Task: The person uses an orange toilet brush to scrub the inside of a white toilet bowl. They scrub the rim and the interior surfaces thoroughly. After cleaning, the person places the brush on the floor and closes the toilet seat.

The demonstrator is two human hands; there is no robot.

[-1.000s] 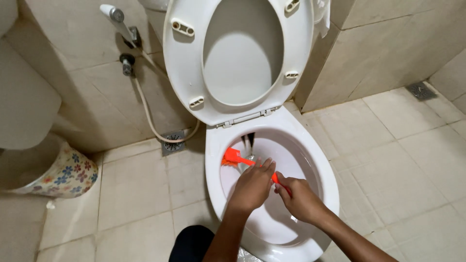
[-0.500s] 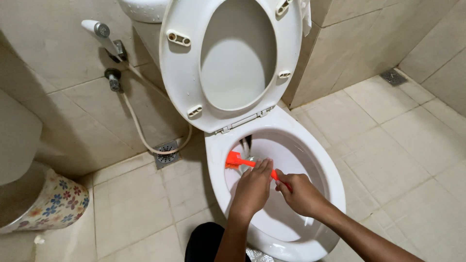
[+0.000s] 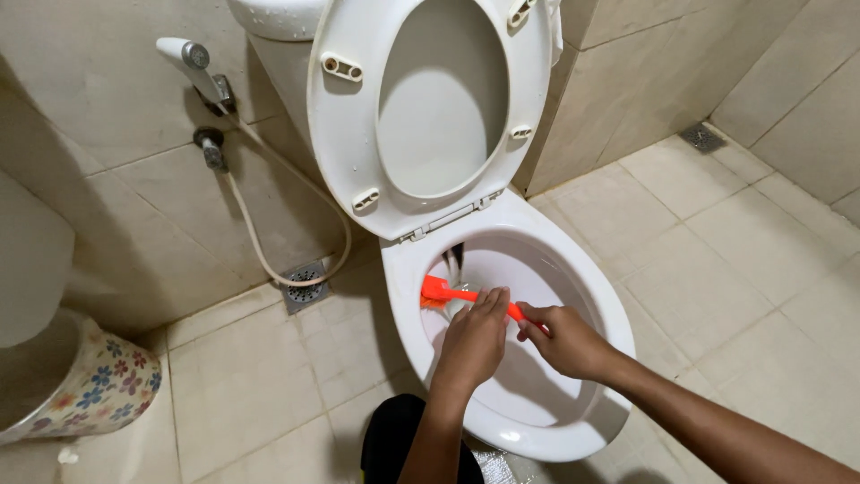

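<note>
Step in hand: the person is scrubbing the inside of the white ceramic toilet bowl (image 3: 598,315), working the brush against its rear left wall, by the look of it.
Brush: the bright orange plastic toilet brush (image 3: 441,293) is lying across the bowl, its head low against the inner wall, its handle running right into the hands.
Right hand: the right hand (image 3: 566,341) is closing round the end of the handle.
Left hand: the left hand (image 3: 473,339) is resting over the handle just beside the right; its grip underneath is hidden.
Seat: the white plastic seat and lid (image 3: 345,134) are standing raised against the cistern.
Next move: it probably calls for steady pressure and short strokes round the wall, both hands staying clear of the wet rim.
</note>
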